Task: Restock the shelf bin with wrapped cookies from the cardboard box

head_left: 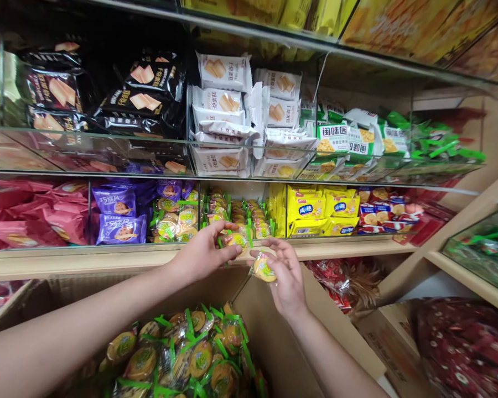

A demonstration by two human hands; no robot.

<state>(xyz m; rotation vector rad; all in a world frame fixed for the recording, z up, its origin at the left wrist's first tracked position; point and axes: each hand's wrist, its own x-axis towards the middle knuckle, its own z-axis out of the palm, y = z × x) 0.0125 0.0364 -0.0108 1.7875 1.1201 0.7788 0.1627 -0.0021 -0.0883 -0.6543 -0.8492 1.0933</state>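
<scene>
My left hand [213, 246] is closed on a wrapped round biscuit [237, 240] with green wrapper ends, just in front of the lower shelf's edge. To its right, my right hand [284, 273] pinches another wrapped biscuit [263, 267] between thumb and fingers. Behind both hands, rows of the same biscuits [240, 211] stand in a glass-fronted shelf compartment. Below my forearms an open cardboard box [282, 326] holds a heap of such packets [201, 358] with green ends.
Yellow packets [307, 204] fill the compartment to the right, purple packets [120, 228] and pink ones [33, 221] lie left. A glass shelf [240, 178] above carries white, black and green packets. A wooden shelf upright [435, 243] and a dark red bag [460, 342] are at right.
</scene>
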